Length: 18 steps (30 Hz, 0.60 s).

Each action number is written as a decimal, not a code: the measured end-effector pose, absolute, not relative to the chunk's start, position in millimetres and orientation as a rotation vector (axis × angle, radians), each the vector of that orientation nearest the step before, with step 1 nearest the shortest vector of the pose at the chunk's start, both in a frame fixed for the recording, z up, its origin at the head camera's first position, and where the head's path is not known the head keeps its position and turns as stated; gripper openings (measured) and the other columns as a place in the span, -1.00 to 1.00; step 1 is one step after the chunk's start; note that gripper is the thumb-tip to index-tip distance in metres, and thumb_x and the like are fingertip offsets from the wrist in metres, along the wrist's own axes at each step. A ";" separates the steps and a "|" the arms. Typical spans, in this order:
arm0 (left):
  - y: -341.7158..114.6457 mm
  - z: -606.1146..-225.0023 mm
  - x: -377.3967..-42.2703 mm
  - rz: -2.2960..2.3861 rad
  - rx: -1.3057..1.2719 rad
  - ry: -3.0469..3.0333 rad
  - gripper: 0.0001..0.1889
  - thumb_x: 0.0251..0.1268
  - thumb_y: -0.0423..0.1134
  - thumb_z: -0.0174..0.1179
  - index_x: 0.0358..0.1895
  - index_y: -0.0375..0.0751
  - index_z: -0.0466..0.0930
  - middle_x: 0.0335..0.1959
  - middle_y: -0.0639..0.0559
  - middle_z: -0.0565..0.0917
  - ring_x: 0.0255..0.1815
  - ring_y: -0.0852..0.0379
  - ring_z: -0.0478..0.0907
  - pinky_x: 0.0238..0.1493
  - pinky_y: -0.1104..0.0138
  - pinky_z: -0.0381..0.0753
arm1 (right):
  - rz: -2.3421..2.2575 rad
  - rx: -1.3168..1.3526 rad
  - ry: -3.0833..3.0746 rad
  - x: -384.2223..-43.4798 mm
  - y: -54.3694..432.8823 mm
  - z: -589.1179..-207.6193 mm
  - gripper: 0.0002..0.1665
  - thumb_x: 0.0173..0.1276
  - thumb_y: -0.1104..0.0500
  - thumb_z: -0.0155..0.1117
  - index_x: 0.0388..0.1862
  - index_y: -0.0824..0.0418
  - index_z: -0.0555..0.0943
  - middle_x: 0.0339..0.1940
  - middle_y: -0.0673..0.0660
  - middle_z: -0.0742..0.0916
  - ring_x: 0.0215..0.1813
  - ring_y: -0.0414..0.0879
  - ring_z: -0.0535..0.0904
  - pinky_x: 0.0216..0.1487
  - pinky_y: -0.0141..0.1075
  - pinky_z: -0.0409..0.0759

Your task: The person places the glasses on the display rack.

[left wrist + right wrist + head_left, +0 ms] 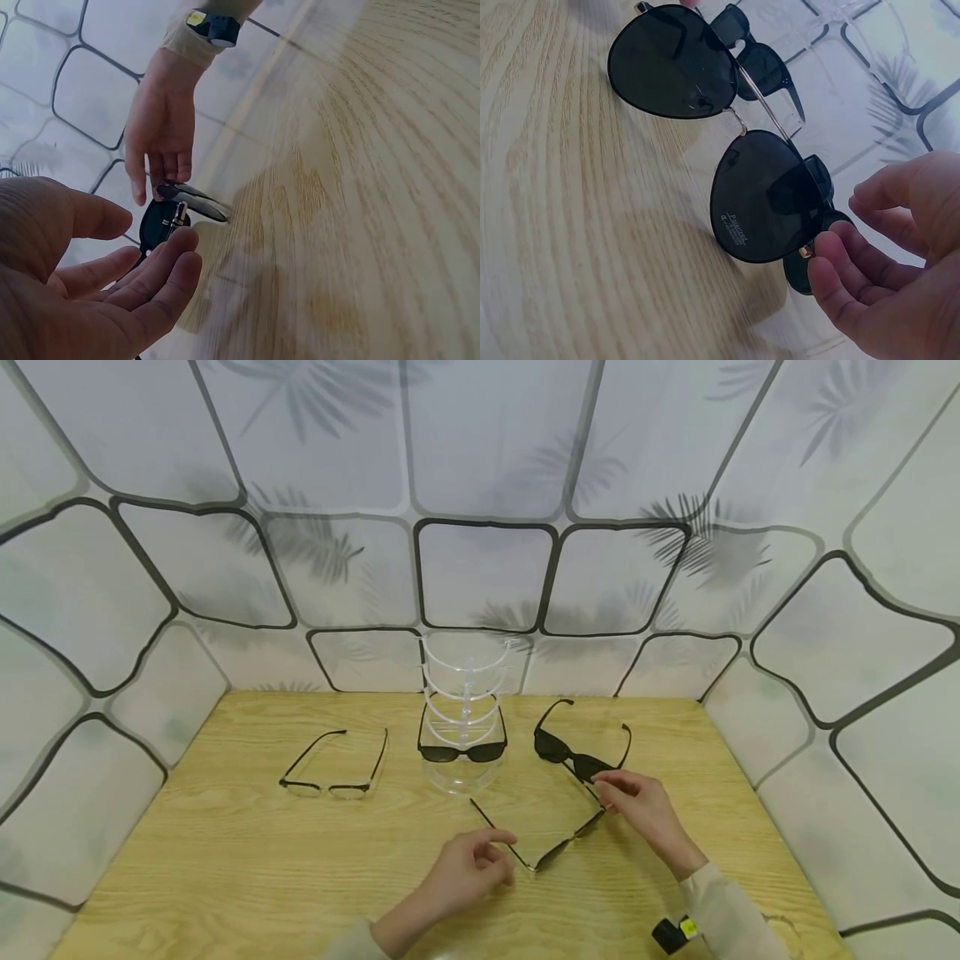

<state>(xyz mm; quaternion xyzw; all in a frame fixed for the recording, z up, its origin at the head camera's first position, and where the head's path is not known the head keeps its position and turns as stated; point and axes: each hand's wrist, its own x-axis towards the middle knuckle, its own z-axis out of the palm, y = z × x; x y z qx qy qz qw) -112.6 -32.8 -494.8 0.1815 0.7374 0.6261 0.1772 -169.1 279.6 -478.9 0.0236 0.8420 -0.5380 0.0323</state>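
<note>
Thin gold-framed sunglasses point(553, 855) with dark lenses stand unfolded on the table between both hands. Beside their left temple is my left hand point(467, 875), its index finger stretched across that temple and the other fingers loosely bent. At the far hinge, my right hand point(643, 810) has its fingertips point(826, 251) right at the gold end piece. The right thumb stays apart from those fingers in the right wrist view. Thick black sunglasses point(553, 747) lie unfolded just beyond the right hand, partly overlapped by it in the head view.
A clear tiered display stand point(467, 697) is at the back middle, with black sunglasses point(462, 752) on its lower part. Clear-lens glasses point(327, 789) rest unfolded on the left. Patterned cloth walls point(480, 577) enclose the wooden table point(247, 860).
</note>
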 end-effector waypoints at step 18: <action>-24.9 -505.1 -111.9 1.785 0.447 2.036 -0.67 0.47 -0.44 0.20 0.23 -0.48 0.63 -0.23 -0.32 0.82 -0.20 -0.26 0.80 -0.34 0.50 0.65 | -1.592 0.129 2.572 -168.6 284.8 -494.2 -0.59 0.57 0.08 0.34 0.22 0.32 0.71 0.00 0.27 0.82 -0.21 -0.13 0.72 -0.15 -0.29 0.72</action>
